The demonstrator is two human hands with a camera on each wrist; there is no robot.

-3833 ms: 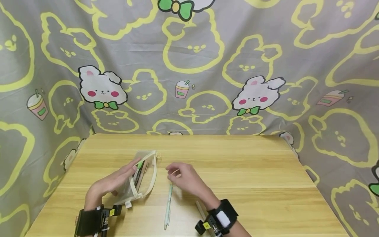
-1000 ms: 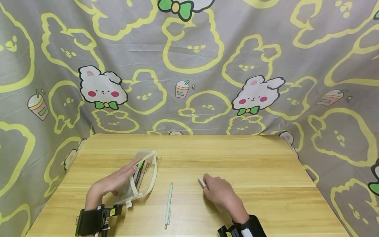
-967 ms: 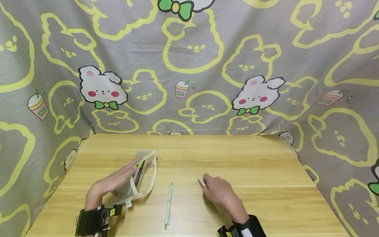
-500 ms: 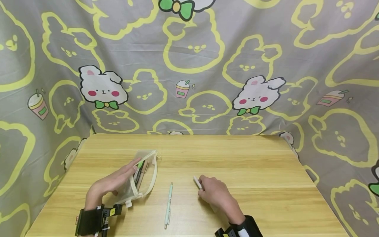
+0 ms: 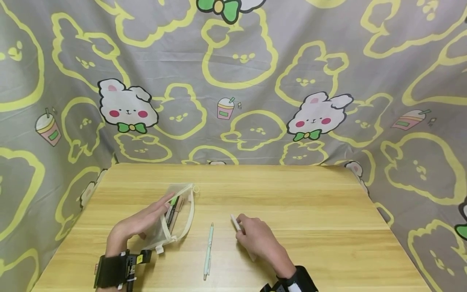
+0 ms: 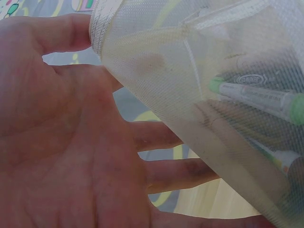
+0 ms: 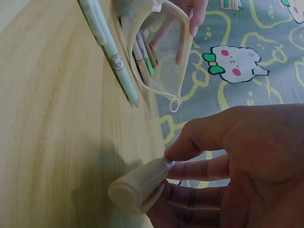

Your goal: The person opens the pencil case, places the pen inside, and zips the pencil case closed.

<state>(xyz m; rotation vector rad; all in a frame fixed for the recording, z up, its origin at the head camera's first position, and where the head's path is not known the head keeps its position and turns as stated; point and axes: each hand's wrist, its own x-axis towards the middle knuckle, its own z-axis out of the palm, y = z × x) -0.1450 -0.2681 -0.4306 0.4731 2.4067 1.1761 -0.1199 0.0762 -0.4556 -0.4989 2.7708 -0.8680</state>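
Note:
On the left of the table in the head view, my left hand (image 5: 140, 221) holds the side of a see-through mesh pencil pouch (image 5: 153, 237), whose zip mouth gapes. Several pens and markers (image 5: 173, 213) lie inside, one with green ends. Through the mesh in the left wrist view, fingers (image 6: 180, 173) extend behind the wall. My right hand (image 5: 257, 237) pinches a thick cream pen (image 5: 235, 222) near the centre; its clip end (image 7: 137, 187) points at the right wrist camera, low over the table. Between the hands lies a pale green pen (image 5: 208, 251).
The wooden table (image 5: 310, 202) reaches back to a grey curtain (image 5: 255, 101) printed with rabbits, which also hangs along both sides. A zip-pull ring (image 5: 196, 189) sticks out at the pouch's far corner. Each wrist wears a black strap (image 5: 111, 271) with a camera.
From beside the pale green pen's tip, my right hand went right and took up the cream pen. Over the last second it has moved left with that pen. The left hand stays put.

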